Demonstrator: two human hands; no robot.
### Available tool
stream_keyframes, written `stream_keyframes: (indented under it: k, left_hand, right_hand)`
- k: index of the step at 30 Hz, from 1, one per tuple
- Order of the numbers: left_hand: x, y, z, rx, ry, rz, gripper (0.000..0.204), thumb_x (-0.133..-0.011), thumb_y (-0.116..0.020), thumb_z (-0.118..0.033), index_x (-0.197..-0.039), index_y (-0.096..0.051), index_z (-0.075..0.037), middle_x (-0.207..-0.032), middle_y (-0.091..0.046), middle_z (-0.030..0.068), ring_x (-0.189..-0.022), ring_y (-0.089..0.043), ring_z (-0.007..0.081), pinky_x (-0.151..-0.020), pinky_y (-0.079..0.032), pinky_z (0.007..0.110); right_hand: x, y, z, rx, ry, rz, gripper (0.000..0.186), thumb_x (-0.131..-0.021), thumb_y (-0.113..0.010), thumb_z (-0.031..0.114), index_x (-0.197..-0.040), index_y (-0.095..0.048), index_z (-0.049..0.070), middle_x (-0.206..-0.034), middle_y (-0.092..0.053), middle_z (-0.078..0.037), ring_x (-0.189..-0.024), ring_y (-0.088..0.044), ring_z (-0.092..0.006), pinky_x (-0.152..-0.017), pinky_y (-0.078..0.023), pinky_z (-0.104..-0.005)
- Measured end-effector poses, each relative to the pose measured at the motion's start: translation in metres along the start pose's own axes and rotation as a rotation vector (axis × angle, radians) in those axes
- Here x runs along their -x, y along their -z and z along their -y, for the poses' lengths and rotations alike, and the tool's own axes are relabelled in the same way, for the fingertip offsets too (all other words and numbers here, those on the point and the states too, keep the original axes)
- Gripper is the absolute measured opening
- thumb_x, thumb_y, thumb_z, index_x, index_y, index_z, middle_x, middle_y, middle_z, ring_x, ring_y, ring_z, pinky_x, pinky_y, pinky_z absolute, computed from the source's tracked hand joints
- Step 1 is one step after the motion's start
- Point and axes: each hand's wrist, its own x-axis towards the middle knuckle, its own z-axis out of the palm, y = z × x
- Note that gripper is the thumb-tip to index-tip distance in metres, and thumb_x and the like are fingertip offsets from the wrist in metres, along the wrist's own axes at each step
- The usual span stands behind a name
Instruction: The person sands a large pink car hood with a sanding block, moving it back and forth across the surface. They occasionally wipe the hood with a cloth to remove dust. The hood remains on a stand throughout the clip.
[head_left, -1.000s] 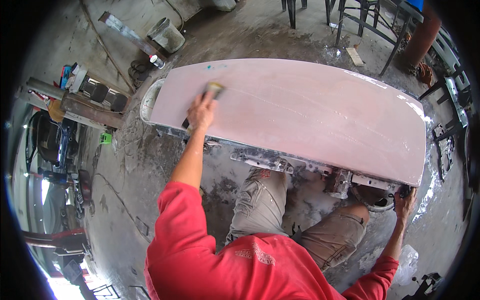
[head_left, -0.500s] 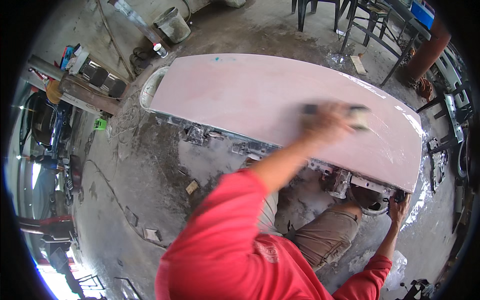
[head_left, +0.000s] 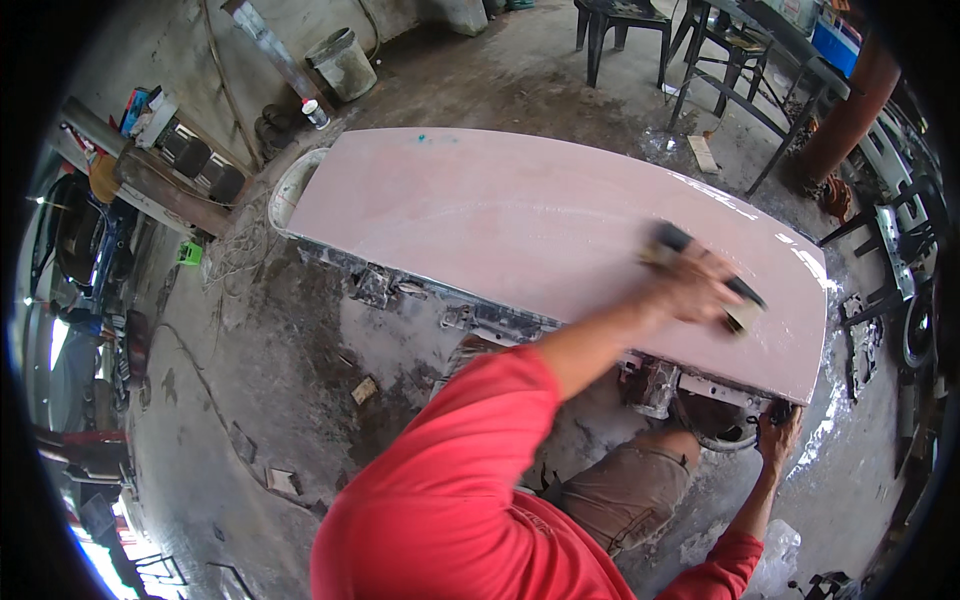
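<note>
A large pale-pink car body panel (head_left: 480,215), wet and shiny toward its right end, lies flat in front of me. My left hand (head_left: 697,285) is closed over a long sanding block (head_left: 745,300), dark on top with a pale underside, pressed to the panel's right half; motion blurs both. At the panel's near right corner, my right hand (head_left: 776,436) grips the edge beside a dark fitting, some of its fingers hidden. Dusty brackets and fittings (head_left: 655,388) show along the panel's near edge.
White buckets sit beneath the panel, one at the left end (head_left: 292,190) and one near my knee (head_left: 722,442). A grey bucket (head_left: 343,63) stands by the wall. Black stools (head_left: 622,22) and a red-brown post (head_left: 850,110) are at far right. A cable (head_left: 205,375) crosses the floor.
My left hand has swept the sanding block a little right and nearer across the panel. My right hand keeps its grip on the corner. The whole view has shifted slightly.
</note>
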Motion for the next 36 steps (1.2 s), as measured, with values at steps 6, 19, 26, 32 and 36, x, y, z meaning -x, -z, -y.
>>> stream_keyframes:
  k: [6,19,26,32,36]
  left_hand:
    - [0.039,0.064,0.026,0.095,-0.026,0.232,0.046,-0.094,-0.081,-0.051,-0.14,-0.079,-0.047,-0.163,-0.061,0.0026,-0.154,-0.051,0.026,-0.131,-0.029,0.061]
    - [0.176,0.178,0.053,-0.143,0.581,-0.218,0.047,-0.094,-0.077,-0.027,-0.14,-0.076,-0.028,-0.145,-0.07,0.0119,-0.139,-0.061,0.0353,-0.112,-0.044,0.06]
    - [0.064,0.068,-0.047,0.073,-0.129,0.277,0.044,-0.106,-0.063,-0.05,-0.149,-0.072,-0.045,-0.171,-0.054,0.0162,-0.161,-0.046,0.032,-0.134,-0.017,0.074]
    - [0.292,0.318,0.181,-0.104,0.316,0.152,0.046,-0.089,-0.089,-0.03,-0.134,-0.084,-0.031,-0.153,-0.068,0.0094,-0.14,-0.064,0.0293,-0.118,-0.046,0.054]
    - [0.395,0.435,0.291,-0.464,1.072,-0.044,0.05,-0.095,-0.084,-0.021,-0.144,-0.077,-0.027,-0.156,-0.066,0.0101,-0.148,-0.06,0.0336,-0.126,-0.044,0.049]
  right_hand:
    - [0.003,0.013,0.006,-0.136,-0.049,0.061,0.069,-0.092,-0.08,0.035,-0.151,-0.058,0.006,-0.144,-0.065,-0.023,-0.133,-0.06,-0.0496,-0.114,-0.046,-0.0585]
    - [0.0,-0.004,-0.004,-0.007,-0.037,-0.008,0.067,-0.099,-0.074,0.044,-0.152,-0.057,0.007,-0.145,-0.065,-0.025,-0.133,-0.061,-0.0491,-0.114,-0.046,-0.0592]
    - [-0.008,-0.012,-0.035,-0.241,-0.038,0.12,0.081,-0.091,-0.081,0.034,-0.16,-0.053,0.004,-0.152,-0.062,-0.025,-0.139,-0.06,-0.0459,-0.117,-0.047,-0.0531]
    - [-0.006,-0.025,-0.078,-0.022,-0.147,0.192,0.102,-0.089,-0.085,0.042,-0.173,-0.039,0.003,-0.166,-0.054,-0.026,-0.15,-0.052,-0.0455,-0.128,-0.038,-0.0518]
    - [-0.001,-0.024,-0.082,-0.114,-0.038,0.137,0.098,-0.087,-0.083,0.035,-0.17,-0.043,0.003,-0.162,-0.058,-0.026,-0.147,-0.055,-0.0465,-0.124,-0.041,-0.0516]
